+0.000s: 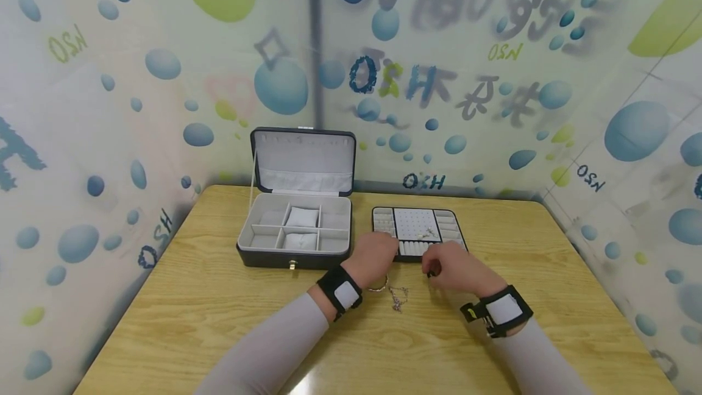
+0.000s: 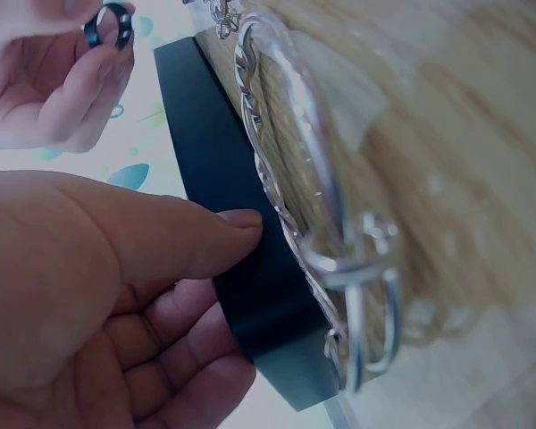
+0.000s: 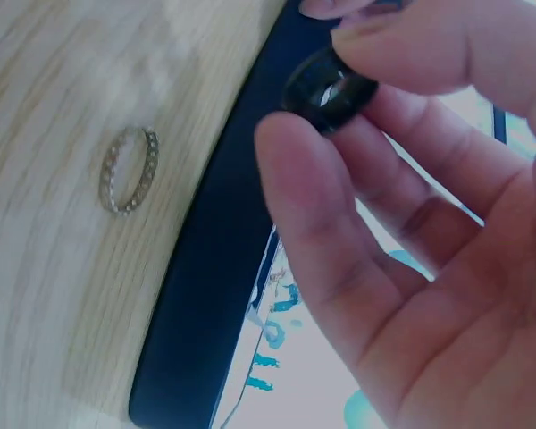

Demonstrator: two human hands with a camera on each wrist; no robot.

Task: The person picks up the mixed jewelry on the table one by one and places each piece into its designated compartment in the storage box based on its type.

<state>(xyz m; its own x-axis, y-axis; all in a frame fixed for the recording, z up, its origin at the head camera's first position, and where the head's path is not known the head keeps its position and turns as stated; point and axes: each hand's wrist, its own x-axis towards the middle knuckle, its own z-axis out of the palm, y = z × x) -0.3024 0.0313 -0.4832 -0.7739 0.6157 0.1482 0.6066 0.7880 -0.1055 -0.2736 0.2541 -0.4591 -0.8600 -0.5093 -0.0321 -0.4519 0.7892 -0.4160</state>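
Note:
My left hand (image 1: pixel 375 258) grips the front left edge of a black jewelry tray (image 1: pixel 410 258). In the left wrist view its thumb presses the tray's dark front wall (image 2: pixel 219 161), fingers bent behind it. My right hand (image 1: pixel 455 268), at the tray's front right, pinches a shiny black ring (image 3: pixel 350 100) between thumb and fingertips, above the tray edge in the right wrist view. A twisted silver bangle (image 2: pixel 308 116) lies on the table just in front of the left hand. Beside it is a silver chain with a pendant (image 1: pixel 397 302).
An open black jewelry box (image 1: pixel 263 259) stands left of the tray, lid raised, with white cushions (image 1: pixel 301 217) in two compartments. A small ornament (image 1: pixel 429 233) lies on the tray's dotted panel. In the right wrist view a silver link-patterned ring (image 3: pixel 110 174) rests on the wooden table.

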